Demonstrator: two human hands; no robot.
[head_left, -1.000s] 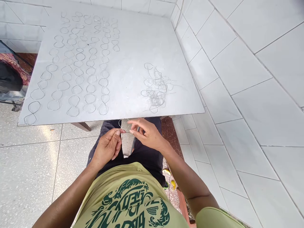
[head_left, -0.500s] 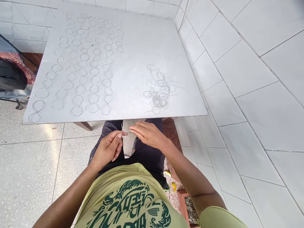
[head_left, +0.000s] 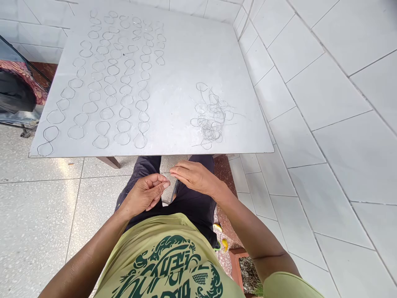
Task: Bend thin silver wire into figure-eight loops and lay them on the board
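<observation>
Over my lap, just in front of the table's near edge, my left hand (head_left: 147, 192) has its thumb and forefinger pinched on a thin wire (head_left: 166, 178). Only a short bit of that wire shows between the fingers. My right hand (head_left: 194, 176) is close beside it, palm down, with the fingers pressed together and the tips pointing at the left hand. A fine strand appears near those tips, but the thumb is hidden. On the white table, rows of figure-eight wire loops (head_left: 47, 141) lie on the left. A tangled heap of wire (head_left: 211, 128) lies on the right.
The white tabletop (head_left: 192, 49) fills the space ahead, its near edge just beyond my hands. A tiled wall (head_left: 310, 136) runs along the right. A planter (head_left: 236, 269) stands on the floor at lower right. A dark bag (head_left: 14, 93) sits at far left.
My left hand has turned slightly, and its pinching fingertips have moved right, closer to my right hand. The wire loop that stood above the fingers is now mostly hidden.
</observation>
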